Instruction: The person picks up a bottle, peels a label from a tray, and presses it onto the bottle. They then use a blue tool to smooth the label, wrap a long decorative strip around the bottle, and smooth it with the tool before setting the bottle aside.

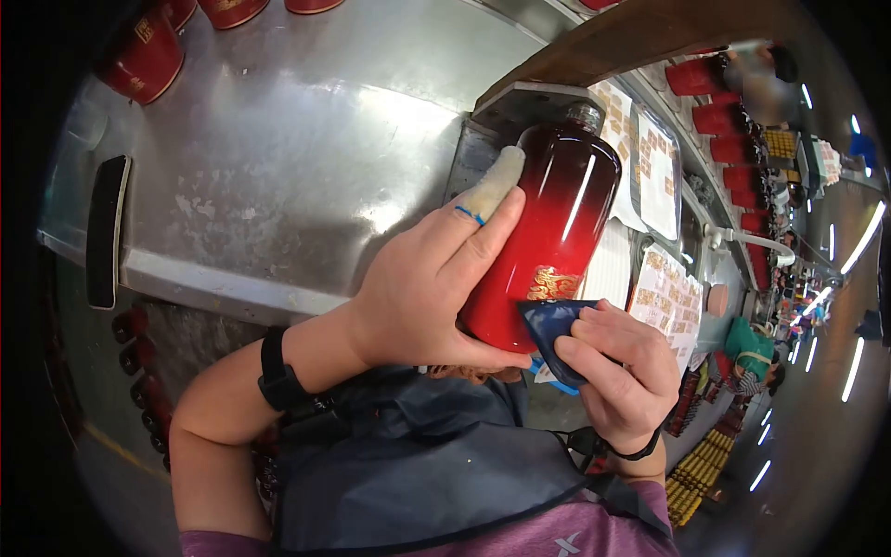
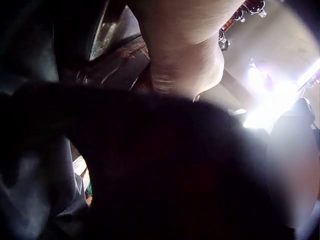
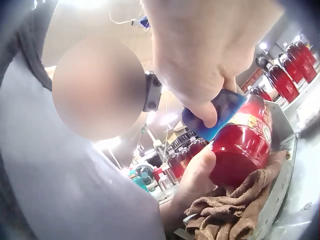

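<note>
A glossy bottle (image 1: 548,223), red fading to near black at the neck, lies tilted with its neck pointing away from me. My left hand (image 1: 432,274) grips its side and base, a pale cover with a blue band on one finger. Between thumb and fingers, my right hand (image 1: 626,362) pinches a flat, dark blue scraper (image 1: 549,327). Its edge lies against the bottle just below a gold decal (image 1: 554,283). In the right wrist view, a brown cloth (image 3: 235,205) is bunched under the bottle's base. A dark shape blocks most of the left wrist view.
Decal sheets (image 1: 666,292) lie on the right, with a row of red containers (image 1: 733,148) beyond. A metal table (image 1: 269,176) spans the left, holding a dark-faced block (image 1: 109,232) and red containers (image 1: 144,56) farther back. A brown beam (image 1: 640,42) crosses behind the bottle.
</note>
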A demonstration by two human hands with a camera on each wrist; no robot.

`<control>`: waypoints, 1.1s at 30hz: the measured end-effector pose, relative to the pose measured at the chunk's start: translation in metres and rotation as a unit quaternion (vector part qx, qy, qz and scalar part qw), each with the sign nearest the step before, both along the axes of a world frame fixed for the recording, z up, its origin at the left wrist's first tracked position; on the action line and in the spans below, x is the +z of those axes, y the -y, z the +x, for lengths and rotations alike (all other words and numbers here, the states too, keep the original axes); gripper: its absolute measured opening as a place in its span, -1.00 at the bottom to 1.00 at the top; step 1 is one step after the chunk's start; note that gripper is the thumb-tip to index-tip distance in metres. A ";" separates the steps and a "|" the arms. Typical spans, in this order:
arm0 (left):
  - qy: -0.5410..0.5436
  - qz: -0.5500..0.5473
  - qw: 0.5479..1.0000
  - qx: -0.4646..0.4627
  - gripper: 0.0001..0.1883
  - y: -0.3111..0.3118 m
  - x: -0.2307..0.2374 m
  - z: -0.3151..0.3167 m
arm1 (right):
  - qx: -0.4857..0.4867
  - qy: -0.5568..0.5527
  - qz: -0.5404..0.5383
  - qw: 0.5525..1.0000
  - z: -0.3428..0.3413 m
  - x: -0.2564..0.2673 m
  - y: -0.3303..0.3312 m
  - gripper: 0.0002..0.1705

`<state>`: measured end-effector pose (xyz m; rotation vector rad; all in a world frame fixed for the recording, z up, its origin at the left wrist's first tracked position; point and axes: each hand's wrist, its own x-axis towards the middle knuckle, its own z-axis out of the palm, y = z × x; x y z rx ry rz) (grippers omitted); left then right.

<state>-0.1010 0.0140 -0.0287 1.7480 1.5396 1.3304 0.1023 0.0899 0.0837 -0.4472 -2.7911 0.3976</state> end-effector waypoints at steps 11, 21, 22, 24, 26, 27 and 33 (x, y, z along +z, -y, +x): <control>0.002 0.116 0.993 0.016 0.06 -0.005 -0.002 -0.001 | -0.021 -0.018 -0.026 0.999 0.004 -0.003 -0.001 -0.60; 0.007 0.123 0.992 0.014 -0.02 -0.005 -0.001 -0.001 | -0.034 -0.014 -0.023 0.999 0.000 0.005 0.000 -0.55; 0.000 0.132 0.991 0.016 0.00 -0.006 -0.002 -0.001 | -0.026 0.010 0.011 1.000 -0.004 0.010 0.000 -0.54; -0.006 0.140 0.990 0.016 0.02 -0.007 -0.002 -0.001 | -0.020 0.036 0.044 0.998 -0.007 0.013 -0.003 -0.53; -0.017 0.141 0.990 0.009 0.00 -0.006 -0.001 -0.003 | -0.006 0.051 0.124 0.991 -0.010 0.013 -0.007 -0.53; -0.015 0.142 0.990 0.010 0.00 -0.006 -0.001 -0.003 | -0.011 0.036 0.118 0.992 -0.010 0.010 -0.007 -0.54; -0.010 0.135 0.991 -0.001 -0.01 -0.005 -0.002 -0.005 | 0.034 0.067 0.101 0.992 -0.014 0.018 -0.004 -0.58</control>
